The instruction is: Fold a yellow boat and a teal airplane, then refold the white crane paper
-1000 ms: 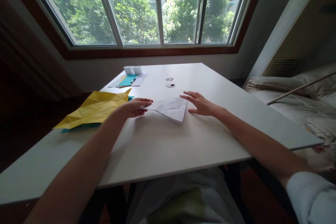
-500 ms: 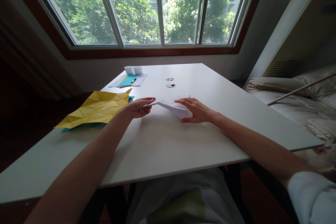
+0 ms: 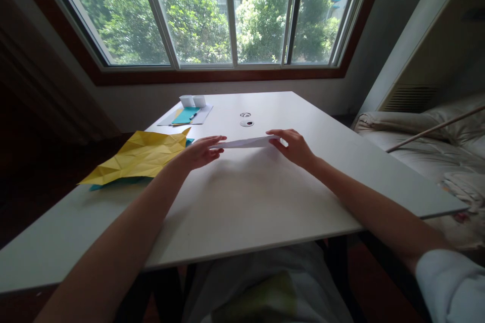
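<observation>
White table [image 3: 242, 202] stands under a wide window [image 3: 227, 10], bed [image 3: 435, 146] beside.

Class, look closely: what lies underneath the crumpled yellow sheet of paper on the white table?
A teal sheet peeks out beneath the creased yellow paper, at its right corner and lower left edge. The rest of it is covered.

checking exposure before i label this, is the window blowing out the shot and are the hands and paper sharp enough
Head view: window bright, sky patches washed out, trees still readable; left wall and curtain very dark. Left hand, right hand and folded white paper reasonably sharp, soft shadow on the table. Wide-lens bending at the frame edges.
</observation>
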The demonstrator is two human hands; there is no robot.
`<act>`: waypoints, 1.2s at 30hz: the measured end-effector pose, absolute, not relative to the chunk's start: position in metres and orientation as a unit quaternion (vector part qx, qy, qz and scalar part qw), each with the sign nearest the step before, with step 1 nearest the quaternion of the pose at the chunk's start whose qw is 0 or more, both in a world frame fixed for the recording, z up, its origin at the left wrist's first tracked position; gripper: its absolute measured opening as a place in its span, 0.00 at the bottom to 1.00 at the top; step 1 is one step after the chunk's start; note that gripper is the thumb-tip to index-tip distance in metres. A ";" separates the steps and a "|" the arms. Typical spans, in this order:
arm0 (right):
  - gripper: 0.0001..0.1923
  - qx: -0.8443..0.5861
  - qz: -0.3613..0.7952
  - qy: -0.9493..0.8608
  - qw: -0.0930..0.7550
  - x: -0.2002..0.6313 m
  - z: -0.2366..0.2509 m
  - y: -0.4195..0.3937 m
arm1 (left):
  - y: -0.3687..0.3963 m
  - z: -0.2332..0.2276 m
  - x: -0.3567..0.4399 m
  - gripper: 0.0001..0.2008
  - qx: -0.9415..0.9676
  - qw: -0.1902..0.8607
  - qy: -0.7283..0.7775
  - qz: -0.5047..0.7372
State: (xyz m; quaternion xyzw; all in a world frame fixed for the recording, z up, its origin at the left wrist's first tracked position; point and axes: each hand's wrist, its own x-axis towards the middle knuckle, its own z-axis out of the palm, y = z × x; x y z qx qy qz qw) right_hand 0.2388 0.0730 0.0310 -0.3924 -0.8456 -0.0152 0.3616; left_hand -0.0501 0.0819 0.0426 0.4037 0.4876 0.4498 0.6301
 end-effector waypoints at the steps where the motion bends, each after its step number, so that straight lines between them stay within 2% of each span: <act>1: 0.18 -0.406 -0.006 -0.827 0.390 0.242 0.035 0.073 | 0.081 0.044 -0.049 0.07 0.430 0.624 0.449 0.473; 6: 0.20 -0.412 0.062 -0.749 0.515 0.249 0.051 0.073 | 0.077 0.052 -0.040 0.16 0.527 0.544 0.346 0.553; 10: 0.20 -0.369 0.176 -0.704 0.581 0.248 0.057 0.074 | 0.075 0.054 -0.030 0.12 0.517 0.501 0.358 0.594; 15: 0.21 -0.350 0.376 -0.646 0.565 0.249 0.063 0.078 | 0.076 0.051 -0.025 0.10 0.480 0.562 0.344 0.578; 18: 0.22 -0.364 0.455 -0.604 0.543 0.252 0.060 0.085 | 0.080 0.043 -0.027 0.11 0.490 0.565 0.392 0.536; 21: 0.22 -0.391 0.470 -0.598 0.518 0.257 0.050 0.095 | 0.085 0.036 -0.033 0.15 0.514 0.528 0.449 0.506; 26: 0.21 -0.429 0.421 -0.670 0.435 0.265 0.036 0.107 | 0.088 0.030 -0.039 0.18 0.566 0.474 0.469 0.485; 36: 0.20 -0.394 0.375 -0.705 0.454 0.268 0.030 0.112 | 0.087 0.029 -0.041 0.22 0.612 0.412 0.462 0.492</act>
